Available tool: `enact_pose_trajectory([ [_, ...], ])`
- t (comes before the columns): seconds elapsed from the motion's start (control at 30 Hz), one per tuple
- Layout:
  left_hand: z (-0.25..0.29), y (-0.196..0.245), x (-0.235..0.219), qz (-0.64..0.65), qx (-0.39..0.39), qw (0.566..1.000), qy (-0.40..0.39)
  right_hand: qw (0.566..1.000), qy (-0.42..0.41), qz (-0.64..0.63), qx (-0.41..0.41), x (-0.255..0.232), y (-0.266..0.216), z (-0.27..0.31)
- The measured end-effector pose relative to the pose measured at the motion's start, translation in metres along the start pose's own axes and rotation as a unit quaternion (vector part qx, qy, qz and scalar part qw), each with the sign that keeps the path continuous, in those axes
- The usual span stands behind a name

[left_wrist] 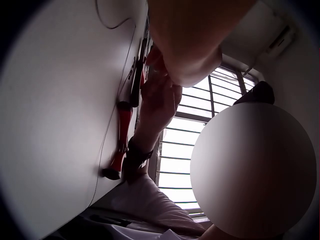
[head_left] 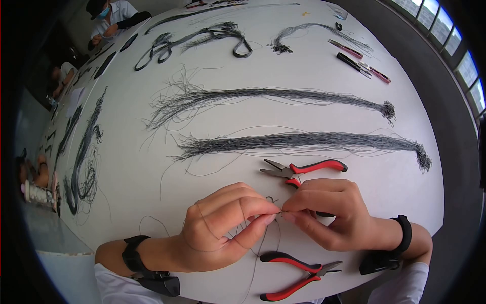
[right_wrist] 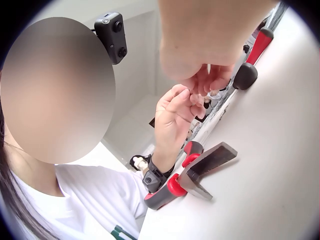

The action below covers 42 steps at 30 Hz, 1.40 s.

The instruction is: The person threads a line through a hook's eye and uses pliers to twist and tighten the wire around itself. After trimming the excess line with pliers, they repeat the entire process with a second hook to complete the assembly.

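Note:
Thumb and forefinger of my left hand (head_left: 220, 223) pinch a thin dark wire, which also runs in a loop across the backs of the fingers. Tip to tip with it, my right hand (head_left: 331, 213) pinches the same wire. A small curved end of the wire (head_left: 270, 198) stands up just behind the left fingertips, and loose wire trails down to the table. Red-and-black pliers (head_left: 319, 165) lie open behind the hands, their lower handle partly covered by the right hand. In front, a second pair of red-and-black pliers (head_left: 291, 276) lies open, its jaws pointing right.
Two long bundles of dark wire (head_left: 283, 93) with hooked right ends stretch across the white table (head_left: 126, 126). Farther back lie looped bundles (head_left: 197, 38) and several more tools (head_left: 359, 63). Other wire bundles (head_left: 83, 147) are at left, where another person (head_left: 114, 15) sits.

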<state>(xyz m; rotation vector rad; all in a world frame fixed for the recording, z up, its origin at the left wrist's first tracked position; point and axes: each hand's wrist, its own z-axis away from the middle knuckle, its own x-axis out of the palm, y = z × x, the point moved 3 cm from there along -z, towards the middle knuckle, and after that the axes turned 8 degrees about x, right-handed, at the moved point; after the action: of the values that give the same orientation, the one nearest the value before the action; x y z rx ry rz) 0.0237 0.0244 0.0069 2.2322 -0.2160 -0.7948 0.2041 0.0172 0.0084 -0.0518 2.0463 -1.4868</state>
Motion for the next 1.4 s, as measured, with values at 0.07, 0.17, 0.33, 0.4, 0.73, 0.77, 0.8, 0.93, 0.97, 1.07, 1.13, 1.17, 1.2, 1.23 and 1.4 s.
enact_pose_trajectory([
  [0.07,0.0,0.0,0.0,0.004,-0.002,1.0,0.0,0.999,0.02,0.01,-0.029,0.0,0.0,0.0],
  [0.17,0.001,-0.001,0.001,0.002,-0.009,1.0,-0.001,0.998,0.027,0.024,-0.046,0.001,0.0,0.0],
  [0.33,0.001,0.0,0.001,0.004,-0.014,1.0,-0.001,0.999,0.019,0.016,-0.033,0.0,-0.001,0.0],
  [0.4,0.0,0.0,0.001,0.003,-0.011,1.0,0.001,1.0,0.011,-0.001,-0.01,-0.002,-0.002,0.0],
  [0.73,0.0,0.001,0.0,0.0,-0.015,1.0,0.011,0.976,-0.041,-0.164,0.14,-0.001,0.007,0.002],
  [0.77,0.0,0.001,0.0,0.002,-0.016,1.0,0.009,0.976,-0.047,-0.155,0.146,-0.001,0.006,0.002],
  [0.8,0.0,0.001,0.0,0.003,-0.016,1.0,0.009,0.976,-0.047,-0.155,0.147,-0.001,0.006,0.002],
  [0.93,0.0,0.0,0.001,0.007,-0.021,1.0,-0.002,0.99,-0.026,-0.106,0.093,0.0,0.004,0.001],
  [0.97,0.0,0.0,0.001,0.01,-0.022,1.0,-0.003,0.995,-0.015,-0.074,0.067,0.0,0.003,0.001],
  [1.07,0.0,0.0,0.001,0.009,-0.019,1.0,-0.007,0.997,-0.018,-0.049,0.061,-0.001,0.002,0.0],
  [1.13,-0.001,0.0,0.001,0.007,-0.02,1.0,-0.005,0.992,-0.026,-0.083,0.088,-0.001,0.003,0.001],
  [1.17,-0.001,0.0,0.001,0.005,-0.022,1.0,-0.003,0.986,-0.034,-0.118,0.115,0.0,0.004,0.001],
  [1.2,-0.001,0.001,0.001,0.005,-0.022,1.0,-0.003,0.986,-0.034,-0.118,0.115,-0.001,0.004,0.001],
  [1.23,-0.001,0.001,0.002,0.004,-0.021,1.0,-0.001,0.979,-0.047,-0.145,0.138,-0.001,0.006,0.002],
  [1.4,-0.002,0.001,0.001,-0.007,-0.011,1.0,0.005,0.955,-0.065,-0.216,0.193,0.0,0.009,0.003],
])
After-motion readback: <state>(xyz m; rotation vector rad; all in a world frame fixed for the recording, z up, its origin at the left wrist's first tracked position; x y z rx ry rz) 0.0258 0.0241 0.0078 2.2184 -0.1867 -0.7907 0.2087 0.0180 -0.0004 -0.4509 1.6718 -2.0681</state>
